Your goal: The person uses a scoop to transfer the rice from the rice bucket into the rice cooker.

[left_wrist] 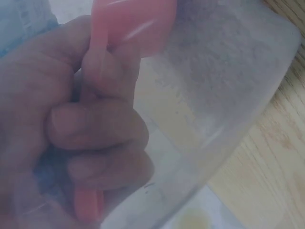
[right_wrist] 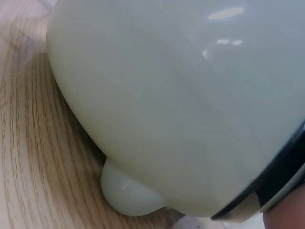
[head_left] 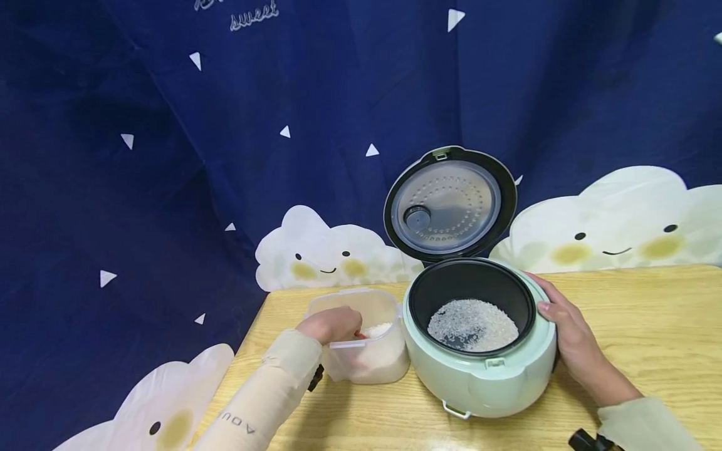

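In the head view my left hand (head_left: 333,324) reaches into a translucent plastic container (head_left: 369,369) of white rice (head_left: 376,330). The left wrist view shows its fingers curled round the handle of a pink scoop (left_wrist: 138,24), whose bowl is beside the rice. A pale green rice cooker (head_left: 479,388) stands right of the container with its lid (head_left: 474,194) raised. Loose white rice (head_left: 479,322) covers much of the bottom of its dark inner pot (head_left: 451,279). My right hand (head_left: 570,332) rests against the cooker's right side, thumb on the upper rim and fingers extended behind it.
Container and cooker stand close together on a light wooden table (head_left: 665,332). Behind them hangs a dark blue curtain (head_left: 316,81) with white triangles and cloud faces. A white loop (head_left: 455,410) projects low at the cooker's front.
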### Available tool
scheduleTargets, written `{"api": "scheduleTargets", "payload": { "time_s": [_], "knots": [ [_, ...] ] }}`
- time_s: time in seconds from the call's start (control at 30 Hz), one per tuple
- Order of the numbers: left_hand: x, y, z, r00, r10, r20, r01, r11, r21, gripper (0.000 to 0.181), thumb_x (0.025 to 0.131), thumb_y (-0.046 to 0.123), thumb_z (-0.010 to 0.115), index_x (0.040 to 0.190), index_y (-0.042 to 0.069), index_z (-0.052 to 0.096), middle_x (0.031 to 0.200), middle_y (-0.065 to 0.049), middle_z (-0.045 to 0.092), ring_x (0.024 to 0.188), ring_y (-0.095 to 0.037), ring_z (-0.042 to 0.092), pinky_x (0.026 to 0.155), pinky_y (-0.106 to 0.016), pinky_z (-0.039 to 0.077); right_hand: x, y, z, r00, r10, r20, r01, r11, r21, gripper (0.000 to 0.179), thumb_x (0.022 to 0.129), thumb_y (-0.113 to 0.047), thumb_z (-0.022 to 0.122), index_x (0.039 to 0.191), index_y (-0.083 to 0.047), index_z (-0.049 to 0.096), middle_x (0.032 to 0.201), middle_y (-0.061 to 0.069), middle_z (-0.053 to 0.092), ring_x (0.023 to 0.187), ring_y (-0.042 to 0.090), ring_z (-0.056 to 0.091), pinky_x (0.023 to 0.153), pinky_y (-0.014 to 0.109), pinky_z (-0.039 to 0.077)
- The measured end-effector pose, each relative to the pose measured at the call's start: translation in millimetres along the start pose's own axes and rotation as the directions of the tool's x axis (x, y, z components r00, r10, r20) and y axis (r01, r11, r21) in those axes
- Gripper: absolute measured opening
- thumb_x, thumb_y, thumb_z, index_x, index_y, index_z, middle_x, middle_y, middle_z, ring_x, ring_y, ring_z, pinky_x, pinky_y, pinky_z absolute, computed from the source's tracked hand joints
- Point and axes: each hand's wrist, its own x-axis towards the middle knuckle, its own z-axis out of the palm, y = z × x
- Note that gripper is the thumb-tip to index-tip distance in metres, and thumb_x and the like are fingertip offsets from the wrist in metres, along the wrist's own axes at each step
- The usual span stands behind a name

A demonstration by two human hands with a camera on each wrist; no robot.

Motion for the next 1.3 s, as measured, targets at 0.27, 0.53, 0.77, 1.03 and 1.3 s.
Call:
{"api": "scheduleTargets", "payload": {
  "time_s": [0.27, 0.53, 0.77, 1.03, 1.3],
  "knots": [
    [2.7, 1.0, 1.0, 1.0, -0.009, 0.011, 0.01, 0.999, -0.053, 0.046, 0.097, 0.012, 0.064, 0.057, 0.022, 0.043, 0.058, 0.005, 0.037, 0.058, -0.01, 0.035, 0.055, -0.022, 0.03, -1.7, 0.2, -2.9, 1.0, 0.013, 0.006, -0.013, 1.0, -0.015, 0.052, 0.106, -0.009, 0.029, 0.158, -0.007, 0.038, 0.149, -0.023, 0.052, 0.137, -0.012, 0.044, 0.107, 0.003, 0.031],
    [2.6, -1.0, 2.2, 1.0, 0.014, -0.005, -0.015, 0.995, -0.101, 0.039, 0.099, 0.017, 0.063, 0.062, 0.019, 0.05, 0.063, 0.004, 0.04, 0.063, -0.01, 0.039, 0.06, -0.024, 0.032, -0.6, 0.2, -2.2, 1.0, 0.003, 0.004, -0.003, 1.0, 0.004, 0.052, 0.106, -0.007, 0.029, 0.156, -0.007, 0.04, 0.149, -0.021, 0.053, 0.137, -0.01, 0.045, 0.107, 0.004, 0.032],
    [-2.6, -8.9, 3.2, 0.993, 0.095, -0.063, -0.102, 0.989, -0.112, 0.028, 0.1, 0.02, 0.063, 0.073, 0.013, 0.066, 0.069, 0.005, 0.049, 0.067, -0.009, 0.043, 0.063, -0.02, 0.035, 0.0, 1.0, 1.6, 1.0, 0.01, 0.001, -0.01, 0.999, -0.039, 0.052, 0.106, -0.008, 0.03, 0.157, -0.006, 0.039, 0.149, -0.023, 0.052, 0.137, -0.012, 0.044, 0.107, 0.003, 0.031],
    [-9.8, -12.8, -2.5, 0.995, 0.081, -0.06, -0.09, 0.981, -0.171, 0.032, 0.099, 0.021, 0.057, 0.067, 0.019, 0.059, 0.063, 0.008, 0.048, 0.06, -0.007, 0.043, 0.058, -0.021, 0.033, 1.7, -0.2, 3.6, 1.0, 0.006, 0.006, -0.006, 1.0, -0.025, 0.052, 0.106, -0.009, 0.029, 0.157, -0.006, 0.038, 0.15, -0.022, 0.051, 0.138, -0.011, 0.044, 0.108, 0.003, 0.031],
    [-9.3, -11.3, -10.0, 0.993, 0.099, -0.065, -0.11, 0.975, -0.195, 0.038, 0.099, 0.025, 0.05, 0.061, 0.025, 0.045, 0.059, 0.011, 0.039, 0.058, -0.005, 0.039, 0.057, -0.022, 0.031, 1.0, -1.3, 0.9, 1.0, -0.009, -0.005, 0.009, 1.0, -0.008, 0.052, 0.105, -0.007, 0.029, 0.156, -0.005, 0.04, 0.149, -0.02, 0.053, 0.137, -0.009, 0.046, 0.108, 0.004, 0.032]
  ]
}}
